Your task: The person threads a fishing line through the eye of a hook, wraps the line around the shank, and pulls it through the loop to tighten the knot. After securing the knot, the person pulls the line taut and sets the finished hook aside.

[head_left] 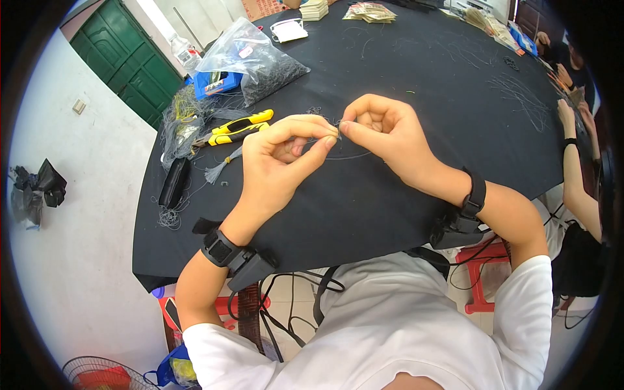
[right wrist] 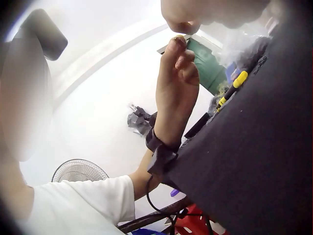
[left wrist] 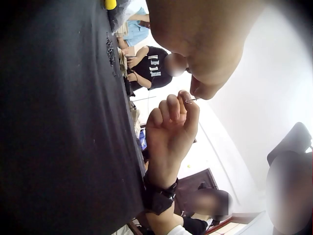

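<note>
Both hands meet fingertip to fingertip above the black tablecloth (head_left: 364,214). My left hand (head_left: 276,153) pinches a small yellowish piece (right wrist: 180,37) between thumb and forefinger. My right hand (head_left: 390,133) pinches a tiny thin metal hook (left wrist: 190,101), its tip pointing towards the left fingertips. A thin grey line (head_left: 348,157) curves below the two hands. Left of the left hand lie yellow-and-black pliers (head_left: 240,128) and a tied bundle of grey line (head_left: 224,164). Fingers cover most of what is held.
A clear plastic bag (head_left: 260,68) of small dark pieces stands at the back left, by a blue box (head_left: 218,84). Tangled line (head_left: 185,120) and a black case (head_left: 174,183) lie along the left edge. Stacked cards (head_left: 314,10) are at the back; other people sit at the right.
</note>
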The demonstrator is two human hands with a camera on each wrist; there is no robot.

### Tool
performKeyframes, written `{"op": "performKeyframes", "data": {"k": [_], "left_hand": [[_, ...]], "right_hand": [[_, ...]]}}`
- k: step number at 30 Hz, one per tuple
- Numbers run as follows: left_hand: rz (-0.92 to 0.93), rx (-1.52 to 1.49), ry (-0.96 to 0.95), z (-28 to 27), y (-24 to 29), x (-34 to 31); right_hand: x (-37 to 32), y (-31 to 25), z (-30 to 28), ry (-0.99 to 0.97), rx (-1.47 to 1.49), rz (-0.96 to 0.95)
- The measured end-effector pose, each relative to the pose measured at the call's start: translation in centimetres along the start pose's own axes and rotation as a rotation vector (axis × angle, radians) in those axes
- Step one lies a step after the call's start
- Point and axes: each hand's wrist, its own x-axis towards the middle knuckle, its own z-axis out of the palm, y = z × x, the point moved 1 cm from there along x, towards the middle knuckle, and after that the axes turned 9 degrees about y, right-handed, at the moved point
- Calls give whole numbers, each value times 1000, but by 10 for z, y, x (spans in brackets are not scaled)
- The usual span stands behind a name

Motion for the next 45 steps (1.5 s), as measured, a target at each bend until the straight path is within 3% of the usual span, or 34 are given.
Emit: {"op": "performKeyframes", "data": {"k": [4,10,13,19,22,32,40,45], "left_hand": [[-110,-91,54,2,-2,-1],[-145,-208,47,3,-7,-1],[-187,-233,93,6,-5,-2],[-212,-182,172,7,-6,-2],[-214,-162,179,6,-8,-3],[-136,-36,63,7,-1,-3],[-109,-21,-20,5,-1,-3],[-106,-108,29,7,-2,-3]], "right_hand": [[-4,-5,5,-56,42,235],[-7,-1,8,-97,78,289],[-10,10,10,-94,110,200],[-18,-10,10,-151,-327,-249],[-17,-15,10,-108,-397,-437],[-4,-29,2,-36,-387,-488],[4,-24,-3,-19,-307,-320],[9,-15,-6,-7,-277,-196]]}}
